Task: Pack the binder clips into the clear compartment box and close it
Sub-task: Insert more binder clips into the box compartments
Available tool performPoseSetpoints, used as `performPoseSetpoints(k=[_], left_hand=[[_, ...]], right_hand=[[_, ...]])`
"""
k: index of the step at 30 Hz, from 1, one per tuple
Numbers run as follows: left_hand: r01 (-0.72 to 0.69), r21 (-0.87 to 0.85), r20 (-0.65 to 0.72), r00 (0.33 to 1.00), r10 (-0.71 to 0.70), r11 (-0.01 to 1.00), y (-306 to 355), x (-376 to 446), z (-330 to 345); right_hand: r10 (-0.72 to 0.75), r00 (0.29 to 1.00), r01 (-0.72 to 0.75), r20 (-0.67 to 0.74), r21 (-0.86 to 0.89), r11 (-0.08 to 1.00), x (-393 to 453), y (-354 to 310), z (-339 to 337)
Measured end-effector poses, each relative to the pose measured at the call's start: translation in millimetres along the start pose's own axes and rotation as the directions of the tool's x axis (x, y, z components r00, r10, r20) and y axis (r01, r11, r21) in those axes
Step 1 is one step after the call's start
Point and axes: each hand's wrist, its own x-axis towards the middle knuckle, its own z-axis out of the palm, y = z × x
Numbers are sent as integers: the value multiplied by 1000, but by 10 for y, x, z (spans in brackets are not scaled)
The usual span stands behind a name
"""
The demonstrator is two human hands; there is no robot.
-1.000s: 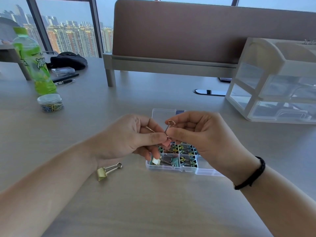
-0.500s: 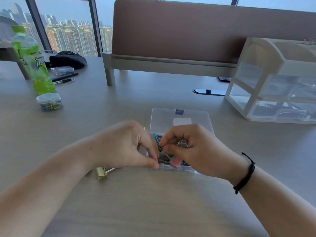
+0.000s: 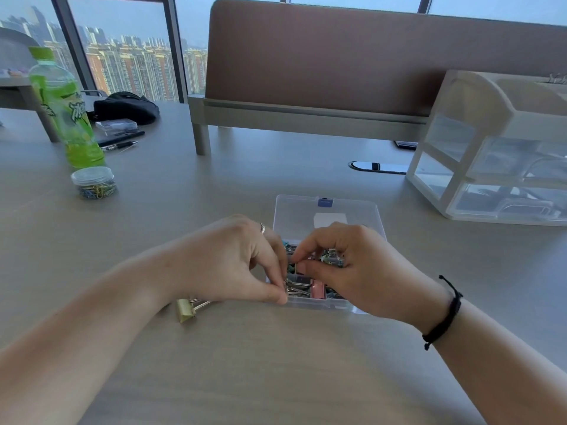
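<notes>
I see both hands over the open box (image 3: pixel 328 210): left hand (image 3: pixel 233 259) pinches wire handles, right hand (image 3: pixel 346 265) pinches the pink clip's (image 3: pixel 318 292) handle; a gold clip (image 3: pixel 185 309) lies beneath my left wrist.

Your arms were bare to the elbow, with no sleeves showing. Your left hand (image 3: pixel 233 259) wore a thin silver ring (image 3: pixel 262 227). Your right wrist carried a black knotted cord bracelet (image 3: pixel 444 314).

My left hand (image 3: pixel 233 259) and right hand (image 3: pixel 343 268) came down from holding the pink binder clip (image 3: pixel 319 290) up in the air; it now lies in the clear compartment box (image 3: pixel 325 303) beneath my right fingers, both hands pinching inside.
</notes>
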Motion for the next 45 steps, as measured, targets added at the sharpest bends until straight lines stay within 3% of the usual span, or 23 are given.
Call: performPoseSetpoints(k=[2, 7, 16, 21, 24, 45], left_hand=[[-4, 15, -13, 1000, 4, 1000, -1, -1, -1], [37, 22, -50, 998, -35, 999, -29, 1, -25], [7, 39, -33, 999, -6, 999, -34, -6, -25], [29, 45, -98, 995, -24, 999, -52, -5, -20], [-22, 22, -52, 998, 23, 1000, -29, 3, 2], [-28, 0, -33, 999, 28, 1000, -43, 17, 22]], right_hand=[[-22, 1000, 22, -4, -67, 998, -4, 11, -62], [1, 987, 20, 159, -131, 991, -45, 23, -187], [-18, 987, 32, 162, -86, 996, -30, 38, -143], [-52, 984, 66, 169, -82, 994, -20, 28, -80], [-63, 984, 76, 165, -77, 994, -20, 25, -75], [-1, 985, 23, 175, -125, 992, -18, 68, -208]])
